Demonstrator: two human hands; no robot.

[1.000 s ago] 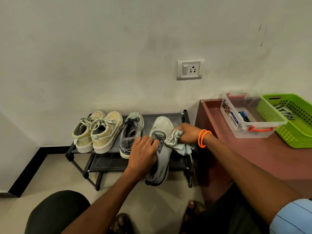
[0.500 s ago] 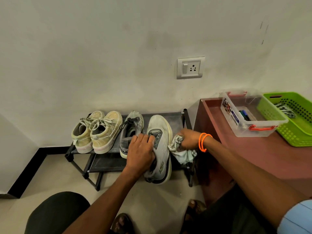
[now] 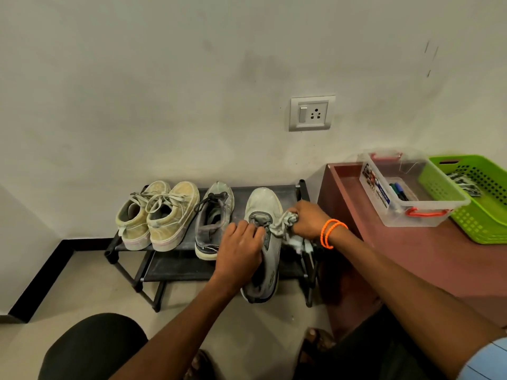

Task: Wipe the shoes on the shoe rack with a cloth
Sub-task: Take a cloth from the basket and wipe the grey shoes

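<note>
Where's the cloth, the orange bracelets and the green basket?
cloth (image 3: pixel 282 224), head view, bunched part beside the knuckles.
orange bracelets (image 3: pixel 329 231), head view, bands across the wrist.
green basket (image 3: pixel 478 219), head view, front wall.

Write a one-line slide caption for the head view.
Left hand holds a grey shoe over the shoe rack while right hand wipes it with a cloth.

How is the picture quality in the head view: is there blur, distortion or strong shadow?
Head view: wide-angle bending curves the wall edges; light is dim and soft, without glare; the hands, left and right, and the grey shoe look sharp; under the shoe rack lies shadow.
</note>
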